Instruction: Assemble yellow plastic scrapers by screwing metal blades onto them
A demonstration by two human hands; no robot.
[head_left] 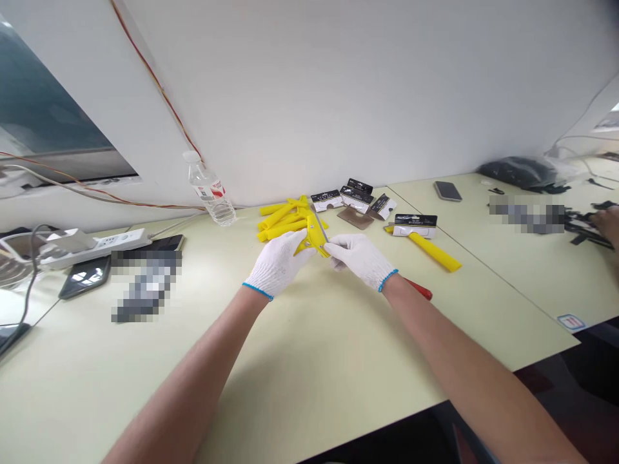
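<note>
Both my hands wear white knit gloves and meet over the pale table [309, 361]. My left hand [278, 264] is closed round the handle of a yellow scraper [316, 237] that has a thin metal edge. My right hand [360, 258] pinches the same scraper at its lower end, fingers closed. Just behind lies a pile of yellow handles [283, 220]. A finished yellow scraper with a black and white card [425, 243] lies to the right.
Several black and white packaging cards [355, 198] sit behind the pile. A water bottle [210, 190] stands by the wall. A power strip [91, 245] and phones [86, 276] lie at left. Another person's hand [607, 224] works at far right. A red-handled tool [420, 290] lies under my right wrist.
</note>
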